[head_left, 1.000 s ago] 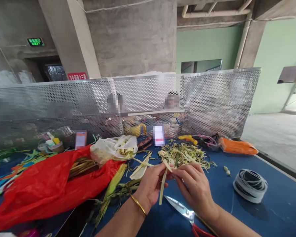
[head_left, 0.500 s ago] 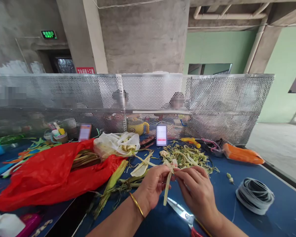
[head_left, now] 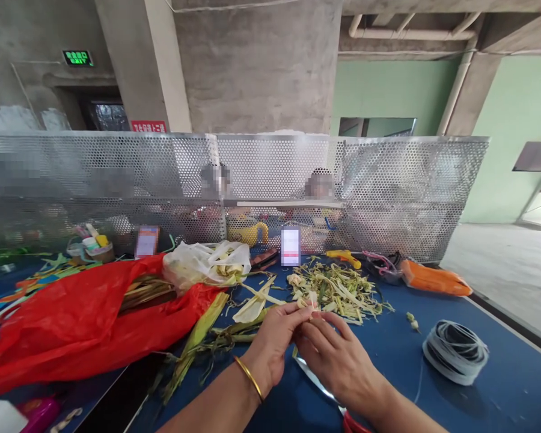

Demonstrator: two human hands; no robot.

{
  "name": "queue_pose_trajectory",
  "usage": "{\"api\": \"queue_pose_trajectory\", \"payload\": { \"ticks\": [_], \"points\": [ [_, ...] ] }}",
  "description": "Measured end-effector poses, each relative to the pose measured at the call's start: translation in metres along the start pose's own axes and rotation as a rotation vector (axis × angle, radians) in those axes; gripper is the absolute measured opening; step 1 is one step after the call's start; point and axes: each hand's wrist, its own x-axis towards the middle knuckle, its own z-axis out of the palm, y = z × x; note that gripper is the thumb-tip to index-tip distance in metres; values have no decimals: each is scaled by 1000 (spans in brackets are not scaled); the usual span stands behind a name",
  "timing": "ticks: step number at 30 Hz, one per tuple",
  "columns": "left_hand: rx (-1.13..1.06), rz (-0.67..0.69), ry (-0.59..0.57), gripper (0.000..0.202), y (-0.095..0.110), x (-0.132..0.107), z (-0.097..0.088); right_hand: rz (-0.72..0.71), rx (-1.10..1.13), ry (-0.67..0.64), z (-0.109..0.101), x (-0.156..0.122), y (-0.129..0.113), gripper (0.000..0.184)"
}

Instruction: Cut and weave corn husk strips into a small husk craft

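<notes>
My left hand (head_left: 273, 346), with a gold bangle on the wrist, pinches the top of a pale leaf strip (head_left: 310, 302) above the blue table (head_left: 397, 373). My right hand (head_left: 336, 358) curls over the strip just below, fingers closed round it; most of the strip is hidden behind this hand. Scissors (head_left: 318, 385) with red handles lie on the table under my right hand. A heap of green and pale leaf scraps (head_left: 338, 288) sits just beyond my fingers.
A red plastic bag (head_left: 81, 325) holding leaves lies at the left, with a white bag (head_left: 207, 267) behind it. A coil of grey band (head_left: 455, 352) lies at the right, an orange item (head_left: 435, 279) beyond. A perforated metal screen (head_left: 270, 180) closes the far edge; people sit behind it.
My right hand has slid left and over the strip, covering the hanging lower end that showed before. Both hands have come closer together and slightly lower.
</notes>
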Motion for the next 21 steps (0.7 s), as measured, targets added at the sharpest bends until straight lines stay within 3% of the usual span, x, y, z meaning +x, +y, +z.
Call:
{"api": "queue_pose_trajectory", "payload": {
  "ticks": [7, 10, 12, 16, 18, 21],
  "points": [
    [36, -29, 27, 33, -2, 2, 0, -73, -72, -83, -4, -1, 6, 21],
    [28, -36, 13, 33, -5, 4, -3, -8, 39, -40, -7, 1, 5, 20],
    [33, -32, 20, 32, -6, 6, -5, 177, 211, 32, -8, 3, 6, 19],
    [139, -67, 85, 29, -5, 7, -8, 771, 671, 194, -4, 6, 12, 9],
    [195, -75, 93, 27, -4, 8, -8, 1023, 908, 169, 1, 6, 16, 7],
    [220, -60, 94, 24, -5, 9, -9, 1222, 1155, 96, 8, 6, 18, 14]
  ]
}}
